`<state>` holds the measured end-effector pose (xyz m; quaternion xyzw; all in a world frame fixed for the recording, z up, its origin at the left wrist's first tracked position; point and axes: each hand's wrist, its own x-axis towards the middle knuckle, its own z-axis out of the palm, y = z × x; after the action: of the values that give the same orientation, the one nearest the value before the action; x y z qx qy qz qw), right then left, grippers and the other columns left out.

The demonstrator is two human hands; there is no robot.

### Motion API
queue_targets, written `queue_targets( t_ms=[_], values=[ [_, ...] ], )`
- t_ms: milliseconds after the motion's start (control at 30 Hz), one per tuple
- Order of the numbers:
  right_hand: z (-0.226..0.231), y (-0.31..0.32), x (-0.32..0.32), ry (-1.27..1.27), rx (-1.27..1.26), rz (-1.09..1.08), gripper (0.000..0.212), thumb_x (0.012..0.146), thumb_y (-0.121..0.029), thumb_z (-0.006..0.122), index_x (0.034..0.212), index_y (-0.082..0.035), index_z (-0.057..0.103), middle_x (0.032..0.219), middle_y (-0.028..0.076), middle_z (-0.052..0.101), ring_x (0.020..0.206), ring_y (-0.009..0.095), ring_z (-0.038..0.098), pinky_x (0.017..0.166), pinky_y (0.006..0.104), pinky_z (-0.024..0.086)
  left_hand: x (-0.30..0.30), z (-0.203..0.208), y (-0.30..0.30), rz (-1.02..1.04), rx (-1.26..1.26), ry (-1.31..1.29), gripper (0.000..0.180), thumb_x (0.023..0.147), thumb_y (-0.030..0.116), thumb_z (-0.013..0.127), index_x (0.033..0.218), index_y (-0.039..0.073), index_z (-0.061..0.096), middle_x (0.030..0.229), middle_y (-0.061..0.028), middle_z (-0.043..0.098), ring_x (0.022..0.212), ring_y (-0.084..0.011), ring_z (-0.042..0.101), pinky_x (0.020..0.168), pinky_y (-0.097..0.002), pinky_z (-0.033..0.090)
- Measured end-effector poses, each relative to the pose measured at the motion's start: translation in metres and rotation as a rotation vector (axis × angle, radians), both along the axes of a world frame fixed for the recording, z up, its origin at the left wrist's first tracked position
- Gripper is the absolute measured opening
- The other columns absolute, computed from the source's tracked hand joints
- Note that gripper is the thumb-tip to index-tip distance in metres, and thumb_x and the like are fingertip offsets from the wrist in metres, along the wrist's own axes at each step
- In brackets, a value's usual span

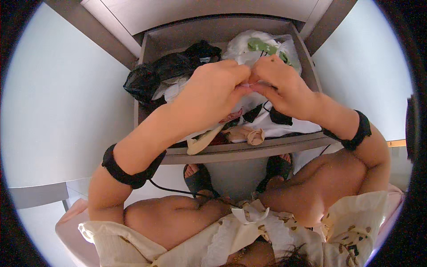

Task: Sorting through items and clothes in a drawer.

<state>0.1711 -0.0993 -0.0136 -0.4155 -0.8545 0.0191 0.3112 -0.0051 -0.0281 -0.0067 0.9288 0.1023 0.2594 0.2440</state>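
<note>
My left hand (218,86) and my right hand (284,86) meet above an open drawer (213,155). Both are closed, with thumbs and fingertips pinched together at one spot. Whatever lies between the fingertips is too small and too covered to make out. Below and behind them, a clear plastic bag (240,43) holds something green (261,46). To the left lies a crumpled black plastic bag (173,66). White fabric (293,127) with black pieces (280,117) shows under my right hand.
A rolled beige fabric piece (255,136) and a pale curved strip (204,140) lie by the drawer's front edge. Black bands circle both my forearms, and a cord (171,189) trails from the left one. Pale panels flank the drawer. My feet in dark sandals (198,178) are below.
</note>
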Motion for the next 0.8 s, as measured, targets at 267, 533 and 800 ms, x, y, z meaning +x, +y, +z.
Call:
queue_targets(
  t_ms=[267, 533, 800],
  values=[
    [0.003, 0.004, 0.019, -0.017, -0.032, -0.062, 0.009, 0.070, -0.006, 0.053, 0.069, -0.005, 0.044, 0.067, 0.011, 0.046, 0.070, 0.033, 0.047, 0.061, 0.0396, 0.034, -0.021, 0.001, -0.004, 0.067, 0.130, 0.147, 0.015, 0.075, 0.012, 0.055, 0.070, 0.002, 0.045, 0.065, -0.0133, 0.044, 0.060, -0.0325, 0.048, 0.052, -0.0374, 0.039],
    [0.003, 0.002, 0.061, -0.148, -0.050, -0.262, 0.005, 0.072, -0.006, 0.052, 0.074, -0.005, 0.048, 0.071, 0.011, 0.049, 0.073, 0.032, 0.048, 0.065, 0.0380, 0.036, -0.056, -0.003, 0.005, 0.014, -0.004, 0.395, 0.013, 0.075, 0.011, 0.055, 0.074, 0.000, 0.048, 0.067, -0.0155, 0.049, 0.064, -0.0330, 0.049, 0.055, -0.0375, 0.040],
    [0.001, 0.003, 0.038, -0.117, 0.055, -0.149, 0.004, 0.074, -0.008, 0.052, 0.077, -0.006, 0.051, 0.073, 0.009, 0.051, 0.075, 0.029, 0.049, 0.068, 0.0377, 0.035, -0.028, -0.013, 0.004, 0.018, -0.289, 0.270, 0.013, 0.077, 0.012, 0.058, 0.080, 0.000, 0.055, 0.068, -0.0085, 0.054, 0.059, -0.0118, 0.049, 0.053, -0.0251, 0.041]
  ],
)
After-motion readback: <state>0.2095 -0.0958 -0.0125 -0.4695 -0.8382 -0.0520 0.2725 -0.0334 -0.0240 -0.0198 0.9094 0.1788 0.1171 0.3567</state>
